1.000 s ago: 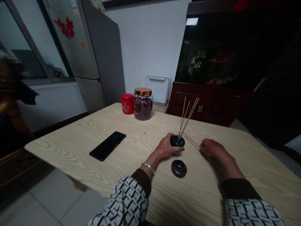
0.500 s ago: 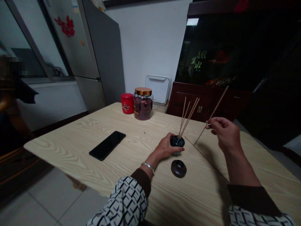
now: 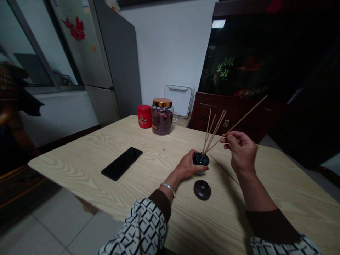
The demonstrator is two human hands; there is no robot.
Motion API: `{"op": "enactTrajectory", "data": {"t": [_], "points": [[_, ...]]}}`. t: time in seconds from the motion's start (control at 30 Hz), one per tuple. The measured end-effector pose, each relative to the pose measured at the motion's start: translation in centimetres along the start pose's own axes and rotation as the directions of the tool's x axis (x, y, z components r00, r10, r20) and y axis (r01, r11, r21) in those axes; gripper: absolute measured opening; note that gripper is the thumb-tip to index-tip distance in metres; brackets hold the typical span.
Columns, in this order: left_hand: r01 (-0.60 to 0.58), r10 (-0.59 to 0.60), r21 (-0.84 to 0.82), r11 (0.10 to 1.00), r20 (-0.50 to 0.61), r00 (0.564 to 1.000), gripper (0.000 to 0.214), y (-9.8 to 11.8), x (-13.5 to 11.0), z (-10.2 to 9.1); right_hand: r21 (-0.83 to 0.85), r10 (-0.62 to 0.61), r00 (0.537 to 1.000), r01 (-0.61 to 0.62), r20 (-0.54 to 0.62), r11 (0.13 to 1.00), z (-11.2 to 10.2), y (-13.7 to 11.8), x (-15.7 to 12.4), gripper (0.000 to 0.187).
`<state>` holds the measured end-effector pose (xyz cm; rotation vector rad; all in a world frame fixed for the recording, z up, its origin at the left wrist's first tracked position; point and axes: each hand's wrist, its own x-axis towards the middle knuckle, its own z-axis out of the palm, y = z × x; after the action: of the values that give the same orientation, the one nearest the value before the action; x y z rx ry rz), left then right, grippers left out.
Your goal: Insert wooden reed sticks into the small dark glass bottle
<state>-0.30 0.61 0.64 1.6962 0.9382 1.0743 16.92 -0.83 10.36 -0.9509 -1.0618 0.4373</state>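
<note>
My left hand (image 3: 189, 165) wraps round a small dark bottle (image 3: 201, 159) that stands on the wooden table (image 3: 138, 198). Several thin reed sticks (image 3: 212, 131) stand up out of its neck. My right hand (image 3: 241, 150) pinches one more reed stick (image 3: 248, 114), held slanted with its lower tip at the bottle's mouth. Another stick (image 3: 224, 170) lies flat on the table to the right of the bottle. A dark round cap (image 3: 202, 190) lies just in front of the bottle.
A black phone (image 3: 122, 163) lies left of centre. A red tin (image 3: 144, 116) and a glass jar with a gold lid (image 3: 162, 117) stand at the far edge. A fridge (image 3: 106, 60) and a dark fish tank cabinet (image 3: 255, 78) stand behind the table.
My right hand picked a stick up off the table, raised it, then swung its lower tip left to the bottle's mouth. My left hand stayed on the bottle.
</note>
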Motion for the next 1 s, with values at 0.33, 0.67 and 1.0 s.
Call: {"op": "enactTrajectory", "data": {"t": [0.33,0.67,1.0], "points": [[-0.006,0.006,0.021,1.000,-0.010,1.000,0.064,-0.2,0.2,0.1,-0.314,0.226,0.883,-0.095,0.412,0.945,0.1,2.1,-1.0,0.029],[0.012,-0.012,-0.052,0.999,0.004,1.000,0.066,-0.5,0.1,0.2,-0.887,0.592,0.662,0.375,0.460,0.270,-6.8,5.2,2.5,0.008],[0.021,-0.021,-0.075,0.997,0.006,1.000,0.067,-0.8,0.2,0.2,-0.909,0.700,0.615,0.399,0.363,0.121,-7.5,7.2,1.5,0.018]]}}
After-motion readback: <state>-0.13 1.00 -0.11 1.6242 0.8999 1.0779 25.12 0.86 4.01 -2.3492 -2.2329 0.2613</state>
